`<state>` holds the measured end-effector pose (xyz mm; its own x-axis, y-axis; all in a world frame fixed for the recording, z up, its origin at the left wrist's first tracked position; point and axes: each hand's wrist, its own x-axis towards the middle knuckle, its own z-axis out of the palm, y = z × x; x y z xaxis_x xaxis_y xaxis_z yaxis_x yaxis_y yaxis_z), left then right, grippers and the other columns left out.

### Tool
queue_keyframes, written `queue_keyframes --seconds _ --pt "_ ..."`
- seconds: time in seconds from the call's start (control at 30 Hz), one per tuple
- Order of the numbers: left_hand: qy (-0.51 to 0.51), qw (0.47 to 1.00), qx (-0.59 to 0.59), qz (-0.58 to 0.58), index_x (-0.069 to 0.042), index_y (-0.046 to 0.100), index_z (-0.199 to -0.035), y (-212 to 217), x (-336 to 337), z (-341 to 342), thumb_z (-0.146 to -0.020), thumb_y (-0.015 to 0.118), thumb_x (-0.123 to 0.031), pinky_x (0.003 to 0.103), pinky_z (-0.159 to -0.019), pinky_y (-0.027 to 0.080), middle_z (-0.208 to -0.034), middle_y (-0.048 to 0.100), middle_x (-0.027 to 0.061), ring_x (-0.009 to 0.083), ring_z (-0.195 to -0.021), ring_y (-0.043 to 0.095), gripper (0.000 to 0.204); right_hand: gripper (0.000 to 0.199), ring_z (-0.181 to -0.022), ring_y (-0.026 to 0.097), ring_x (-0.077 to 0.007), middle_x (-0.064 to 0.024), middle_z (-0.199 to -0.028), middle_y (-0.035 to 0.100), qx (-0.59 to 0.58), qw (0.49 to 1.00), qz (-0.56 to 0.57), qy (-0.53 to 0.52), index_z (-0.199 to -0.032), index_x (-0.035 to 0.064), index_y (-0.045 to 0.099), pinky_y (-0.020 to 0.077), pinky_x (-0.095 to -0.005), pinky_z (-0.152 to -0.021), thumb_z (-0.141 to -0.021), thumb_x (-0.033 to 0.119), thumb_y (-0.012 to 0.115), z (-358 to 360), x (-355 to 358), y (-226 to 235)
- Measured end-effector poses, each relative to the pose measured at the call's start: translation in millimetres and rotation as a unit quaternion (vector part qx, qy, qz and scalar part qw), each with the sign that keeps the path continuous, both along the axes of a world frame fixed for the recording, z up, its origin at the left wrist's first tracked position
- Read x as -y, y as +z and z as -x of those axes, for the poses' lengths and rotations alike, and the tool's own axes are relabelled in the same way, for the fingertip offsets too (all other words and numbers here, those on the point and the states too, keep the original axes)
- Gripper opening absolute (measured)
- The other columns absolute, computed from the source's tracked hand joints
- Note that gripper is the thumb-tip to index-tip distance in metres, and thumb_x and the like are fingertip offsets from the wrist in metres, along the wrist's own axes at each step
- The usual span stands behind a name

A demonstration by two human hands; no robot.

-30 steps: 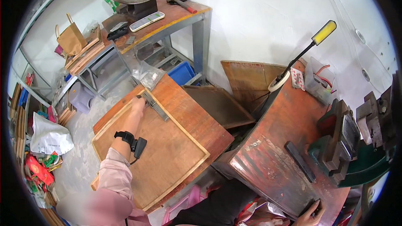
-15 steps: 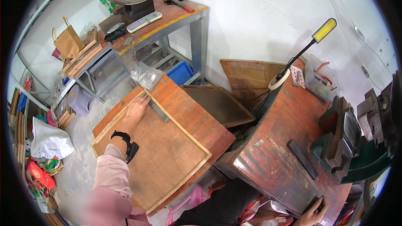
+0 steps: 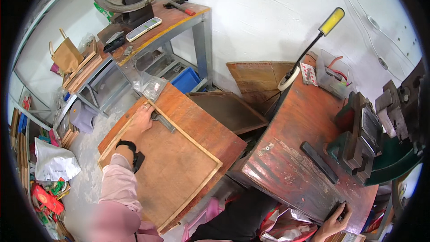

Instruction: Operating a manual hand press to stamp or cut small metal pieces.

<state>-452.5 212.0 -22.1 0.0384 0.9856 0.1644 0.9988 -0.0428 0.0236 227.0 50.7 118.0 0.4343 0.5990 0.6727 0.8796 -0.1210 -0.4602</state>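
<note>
My left hand [image 3: 143, 118] rests at the far corner of a shallow wood-rimmed tray [image 3: 179, 177], fingers stretched along the rim. Beside its fingertips lies a short row of small grey metal pieces [image 3: 165, 123]; I cannot tell whether the fingers touch it. A black band with a small device sits on that wrist. My right hand [image 3: 331, 225] curls around a small black object [image 3: 341, 211] at the near edge of the dark red-brown table [image 3: 286, 170]. The object's kind is mostly hidden by the fingers.
A green machine [image 3: 358, 148] with metal blocks stands on the right table, a dark bar [image 3: 319, 162] beside it. Behind are a yellow-headed lamp [image 3: 332, 21] and a clear plastic box [image 3: 332, 74]. A clear bag [image 3: 152, 87] lies beyond the tray. A handwheel press [image 3: 130, 0] stands far left.
The whole view has shifted slightly. My left hand's fingers have drawn in a little beside the metal pieces. My right hand stays at the table's edge.
</note>
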Motion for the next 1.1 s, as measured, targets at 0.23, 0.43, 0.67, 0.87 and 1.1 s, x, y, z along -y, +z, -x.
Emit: queue_keyframes --seconds 0.23,0.43,0.67,0.87,1.1 --pt "-0.059 0.996 -0.037 0.064 -0.004 0.058 -0.104 17 55 12 -0.072 0.063 -0.004 0.044 -0.094 0.043 -0.11 0.057 0.015 0.0335 -0.108 0.053 0.032 0.017 -0.08 0.06 -0.0201 -0.0143 -0.092 0.065 -0.024 1.0 -0.003 -0.005 -0.102 -0.0064 0.061 0.0495 -0.0306 -0.076 -0.095 0.007 0.055 -2 2 -5" --pt "-0.131 0.989 -0.051 0.041 -0.005 0.058 -0.112 16 82 -23 -0.073 0.064 -0.004 0.041 -0.096 0.044 -0.113 0.058 0.0141 0.0327 -0.109 0.054 0.039 0.018 -0.082 0.061 -0.0218 -0.0152 -0.093 0.066 -0.016 0.999 0.019 -0.028 -0.102 -0.0059 0.062 0.049 -0.0322 -0.078 -0.095 0.01 0.056 3 0 -1" --pt "-0.126 0.99 -0.019 -0.06 -0.002 0.049 -0.126 18 49 -66 -0.076 0.058 0.002 0.041 -0.104 0.04 -0.124 0.055 0.0198 0.0357 -0.122 0.048 0.051 0.015 -0.079 0.061 -0.026 -0.0162 -0.089 0.066 0.005 1.0 0.001 0.0 -0.099 -0.0053 0.063 0.0483 -0.0344 -0.077 -0.092 0.007 0.058 7 0 2" --pt "-0.068 0.995 0.061 0.039 -0.001 0.045 -0.131 21 52 -72 -0.075 0.053 0.006 0.044 -0.103 0.04 -0.132 0.05 0.0233 0.0394 -0.122 0.048 0.057 0.013 -0.078 0.061 -0.0282 -0.0162 -0.088 0.065 0.0 1.0 0.0 0.002 -0.097 -0.0044 0.062 0.048 -0.0354 -0.074 -0.091 0.007 0.059 10 0 4" --pt "-0.105 0.985 0.065 0.118 0.0 0.049 -0.124 31 26 -63 -0.071 0.061 0.0 0.045 -0.1 0.041 -0.118 0.055 0.0239 0.0398 -0.113 0.051 0.055 0.008 -0.077 0.059 -0.0312 -0.0158 -0.085 0.062 0.014 1.0 -0.015 0.014 -0.093 -0.0046 0.062 0.047 -0.0376 -0.072 -0.089 0.002 0.059 11 -2 4"
